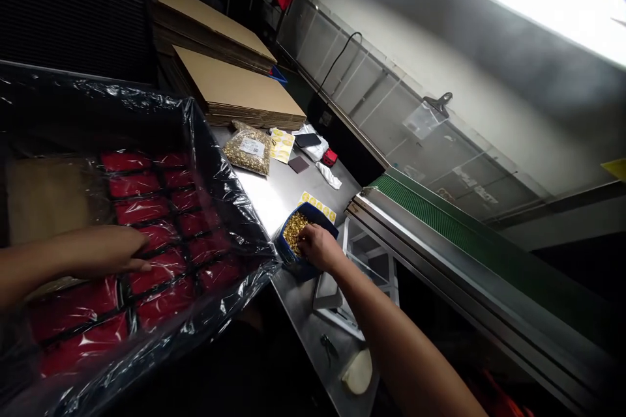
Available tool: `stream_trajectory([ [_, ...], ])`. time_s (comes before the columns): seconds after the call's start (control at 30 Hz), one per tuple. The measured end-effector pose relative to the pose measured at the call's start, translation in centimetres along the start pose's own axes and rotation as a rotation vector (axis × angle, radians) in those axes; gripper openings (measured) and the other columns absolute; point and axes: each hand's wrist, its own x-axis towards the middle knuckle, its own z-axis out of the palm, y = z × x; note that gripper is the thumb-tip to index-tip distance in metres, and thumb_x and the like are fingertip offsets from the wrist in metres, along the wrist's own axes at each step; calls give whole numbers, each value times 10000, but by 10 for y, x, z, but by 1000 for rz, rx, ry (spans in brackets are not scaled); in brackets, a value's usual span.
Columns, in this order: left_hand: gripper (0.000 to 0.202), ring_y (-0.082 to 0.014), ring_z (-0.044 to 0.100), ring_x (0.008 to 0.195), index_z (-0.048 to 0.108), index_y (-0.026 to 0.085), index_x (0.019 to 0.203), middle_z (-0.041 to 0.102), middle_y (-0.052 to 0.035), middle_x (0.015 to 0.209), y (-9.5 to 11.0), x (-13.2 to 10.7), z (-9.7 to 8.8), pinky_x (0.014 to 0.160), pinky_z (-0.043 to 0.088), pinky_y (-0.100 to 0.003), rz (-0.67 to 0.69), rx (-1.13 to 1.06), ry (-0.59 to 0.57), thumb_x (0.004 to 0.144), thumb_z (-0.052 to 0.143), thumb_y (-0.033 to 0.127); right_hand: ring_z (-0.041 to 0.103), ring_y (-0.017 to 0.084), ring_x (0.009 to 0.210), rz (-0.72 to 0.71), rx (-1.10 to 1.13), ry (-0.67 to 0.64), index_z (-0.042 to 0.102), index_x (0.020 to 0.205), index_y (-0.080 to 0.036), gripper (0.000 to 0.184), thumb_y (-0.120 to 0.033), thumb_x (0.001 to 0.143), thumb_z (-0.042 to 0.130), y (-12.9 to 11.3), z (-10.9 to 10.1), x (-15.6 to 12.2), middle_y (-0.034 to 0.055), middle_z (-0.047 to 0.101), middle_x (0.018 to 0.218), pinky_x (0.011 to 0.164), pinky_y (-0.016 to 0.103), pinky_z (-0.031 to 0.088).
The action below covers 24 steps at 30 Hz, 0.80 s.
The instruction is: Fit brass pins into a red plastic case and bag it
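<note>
My right hand [320,247] reaches into a blue bin [304,270] of small gold-coloured pieces [295,232]. Its fingers are pinched together among the pieces, and their tips are partly hidden. To the left, my left hand [115,251] hovers over red packs [159,267] wrapped in clear film, its thumb apart from the other fingers and nothing visible between them. These packs lie in rows inside a box lined with black plastic [229,202]. A brown, film-covered block [46,199] lies beside them, partly behind my left forearm.
On the metal table lie a clear bag of gold pieces [248,148], yellow sticker sheets [282,144] and a dark phone [308,140]. Stacked cardboard sheets [239,85] stand behind. White-framed trays [372,254] sit by a green conveyor [425,208]. A round pale object [358,373] is nearer.
</note>
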Motion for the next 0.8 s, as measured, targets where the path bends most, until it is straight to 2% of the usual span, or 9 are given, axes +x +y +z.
stream_trajectory([
  [0.07,193,-89,406,479,601,93,683,501,72,521,3,1,-1,498,155,-177,4,55,-6,863,602,160,588,161,808,-4,22,23,653,838,-144,26,-158,819,662,2,0,-1,22,642,872,780,322,466],
  [0.2,163,-99,452,494,615,94,700,550,64,543,7,2,-3,499,171,-166,20,120,-1,857,610,136,593,152,795,14,104,102,653,807,-149,27,-148,833,650,7,0,-5,-1,654,823,799,332,473],
  [0.4,133,-107,513,514,636,91,744,605,48,587,6,3,-1,497,213,-152,46,173,3,863,604,141,594,152,763,143,342,232,666,816,-149,23,-157,799,680,13,4,-6,-1,660,799,792,345,477],
  [0.5,133,-112,532,518,641,93,742,615,43,600,3,3,0,492,221,-151,51,183,8,859,600,140,577,128,643,222,558,249,653,802,-143,93,-204,774,717,12,4,-4,-19,634,698,693,312,495],
  [0.6,132,-105,527,509,635,93,738,611,51,595,1,2,1,496,218,-147,62,182,24,857,585,119,588,127,560,291,862,227,634,793,-142,241,-325,718,772,1,-1,-8,-24,619,620,600,294,516],
  [0.7,126,-98,512,497,622,90,734,592,66,576,2,1,1,498,203,-150,77,161,63,850,575,106,631,121,621,336,1185,210,632,825,-147,398,-424,624,837,-19,-10,-24,8,668,722,601,254,539],
  [0.8,158,-101,517,526,619,91,765,591,69,596,8,4,-1,530,222,-155,97,120,141,878,513,121,593,64,582,379,1443,215,631,862,-161,463,-423,577,885,-40,-16,-50,-3,674,756,515,161,486],
])
